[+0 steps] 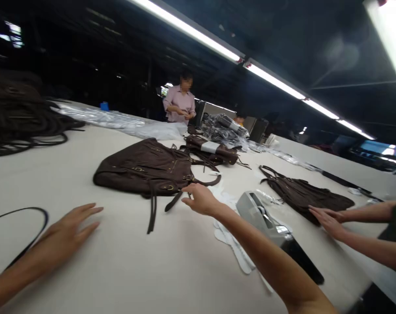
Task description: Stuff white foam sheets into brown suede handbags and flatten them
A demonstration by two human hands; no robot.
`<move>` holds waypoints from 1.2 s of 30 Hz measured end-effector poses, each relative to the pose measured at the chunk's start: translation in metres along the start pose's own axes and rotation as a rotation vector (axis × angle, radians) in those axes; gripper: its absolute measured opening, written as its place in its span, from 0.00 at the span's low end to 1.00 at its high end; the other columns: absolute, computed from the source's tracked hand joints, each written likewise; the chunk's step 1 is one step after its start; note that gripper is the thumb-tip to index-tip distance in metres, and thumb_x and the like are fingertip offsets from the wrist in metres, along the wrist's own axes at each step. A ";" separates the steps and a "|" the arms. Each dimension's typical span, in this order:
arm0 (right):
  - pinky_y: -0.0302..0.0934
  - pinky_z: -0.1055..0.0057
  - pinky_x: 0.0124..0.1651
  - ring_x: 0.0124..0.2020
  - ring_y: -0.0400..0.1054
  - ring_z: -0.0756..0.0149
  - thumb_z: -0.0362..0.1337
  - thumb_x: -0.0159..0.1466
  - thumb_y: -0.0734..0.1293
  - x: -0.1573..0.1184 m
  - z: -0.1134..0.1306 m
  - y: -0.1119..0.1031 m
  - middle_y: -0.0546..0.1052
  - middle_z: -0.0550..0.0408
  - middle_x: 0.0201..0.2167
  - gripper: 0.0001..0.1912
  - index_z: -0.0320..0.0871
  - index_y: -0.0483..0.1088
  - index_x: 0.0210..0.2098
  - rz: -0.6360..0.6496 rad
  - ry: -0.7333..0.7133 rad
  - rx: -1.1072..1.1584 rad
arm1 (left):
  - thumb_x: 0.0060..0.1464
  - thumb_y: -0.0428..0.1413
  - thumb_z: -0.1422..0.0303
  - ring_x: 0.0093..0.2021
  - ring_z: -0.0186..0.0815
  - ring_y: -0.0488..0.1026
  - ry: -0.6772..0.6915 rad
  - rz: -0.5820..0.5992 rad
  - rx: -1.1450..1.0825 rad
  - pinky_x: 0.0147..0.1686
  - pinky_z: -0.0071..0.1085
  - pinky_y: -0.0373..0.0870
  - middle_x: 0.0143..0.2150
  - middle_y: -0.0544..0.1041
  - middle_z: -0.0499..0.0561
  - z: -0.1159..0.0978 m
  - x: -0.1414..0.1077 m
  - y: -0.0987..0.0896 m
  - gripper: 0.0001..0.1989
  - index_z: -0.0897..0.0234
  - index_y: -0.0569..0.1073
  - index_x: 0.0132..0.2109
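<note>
Your right hand (200, 198) reaches out ahead of you, fingers loosely curled and pinched at the near edge of the brown bag (145, 171), right where its dark strap (153, 208) trails off toward you; whether you actually have the strap gripped I cannot tell. Your left hand (67, 233) lies flat and spread on the bare tabletop (125, 261), holding nothing, well apart from the right and short of the bag. A thin black loop of cord (19, 226) lies just outside your left hand. Close under your right forearm sit white paper pieces (232, 244) and a grey tape dispenser (261, 216). If you drag the bag back toward you by one strap, it will likely twist or snag its loose ties, and the sweep of your forearm could knock the dispenser or scatter the papers. Beyond the dispenser, a co-worker's hands (327, 218) press flat on a second brown bag (307, 194); a wide pull to your right could bump them. Farther off, past your right hand, lie more rolled brown pieces (212, 150), with another person (180, 102) standing behind.
</note>
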State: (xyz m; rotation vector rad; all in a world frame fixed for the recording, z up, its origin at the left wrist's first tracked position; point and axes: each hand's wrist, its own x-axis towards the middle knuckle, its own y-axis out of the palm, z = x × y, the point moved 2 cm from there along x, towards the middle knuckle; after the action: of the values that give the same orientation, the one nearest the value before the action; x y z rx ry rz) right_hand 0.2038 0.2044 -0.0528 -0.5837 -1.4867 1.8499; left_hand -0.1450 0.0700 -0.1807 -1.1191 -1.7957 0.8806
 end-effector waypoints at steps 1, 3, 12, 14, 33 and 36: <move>0.59 0.64 0.59 0.57 0.66 0.55 0.41 0.65 0.67 -0.001 0.009 0.007 0.74 0.47 0.56 0.21 0.42 0.72 0.57 -0.008 -0.039 0.036 | 0.57 0.46 0.55 0.63 0.43 0.65 -0.020 0.011 -0.021 0.65 0.42 0.58 0.65 0.67 0.52 -0.009 -0.008 -0.006 0.25 0.60 0.70 0.57; 0.58 0.63 0.62 0.59 0.65 0.55 0.40 0.64 0.68 0.001 0.024 0.023 0.72 0.46 0.58 0.24 0.41 0.70 0.58 -0.045 -0.098 0.107 | 0.58 0.45 0.58 0.65 0.47 0.62 -0.005 0.086 -0.033 0.66 0.46 0.57 0.66 0.65 0.59 -0.027 -0.021 -0.016 0.26 0.65 0.70 0.58; 0.47 0.52 0.68 0.70 0.48 0.45 0.45 0.60 0.70 0.108 0.056 0.105 0.54 0.35 0.69 0.39 0.32 0.59 0.66 -0.268 -0.194 -0.108 | 0.63 0.47 0.68 0.62 0.40 0.66 0.066 -0.012 0.122 0.67 0.42 0.59 0.61 0.71 0.56 -0.051 -0.036 -0.011 0.19 0.64 0.71 0.57; 0.50 0.52 0.66 0.67 0.53 0.43 0.45 0.62 0.69 0.134 0.074 0.116 0.58 0.32 0.66 0.39 0.30 0.58 0.65 -0.220 -0.154 -0.135 | 0.62 0.48 0.69 0.60 0.39 0.67 0.083 -0.027 0.148 0.66 0.39 0.61 0.59 0.72 0.55 -0.054 -0.033 -0.011 0.18 0.65 0.72 0.56; 0.60 0.66 0.46 0.46 0.67 0.60 0.40 0.65 0.65 0.073 0.148 0.133 0.74 0.56 0.48 0.13 0.46 0.74 0.47 -0.100 -0.326 -0.112 | 0.61 0.44 0.67 0.32 0.43 0.71 0.399 -0.366 0.470 0.37 0.37 0.64 0.28 0.74 0.54 -0.056 -0.030 -0.030 0.14 0.64 0.70 0.30; 0.60 0.66 0.46 0.47 0.66 0.61 0.37 0.64 0.65 0.051 0.147 0.129 0.74 0.58 0.49 0.16 0.48 0.73 0.51 -0.097 -0.389 -0.077 | 0.60 0.47 0.67 0.34 0.41 0.71 0.507 -0.496 0.498 0.38 0.34 0.64 0.30 0.75 0.52 -0.069 -0.043 -0.038 0.10 0.65 0.71 0.34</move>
State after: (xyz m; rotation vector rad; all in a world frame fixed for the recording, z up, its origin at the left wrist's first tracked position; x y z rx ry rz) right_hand 0.0359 0.1310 -0.1383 -0.1853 -1.8077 1.9106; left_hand -0.0844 0.0255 -0.1311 -0.4794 -1.2480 0.6176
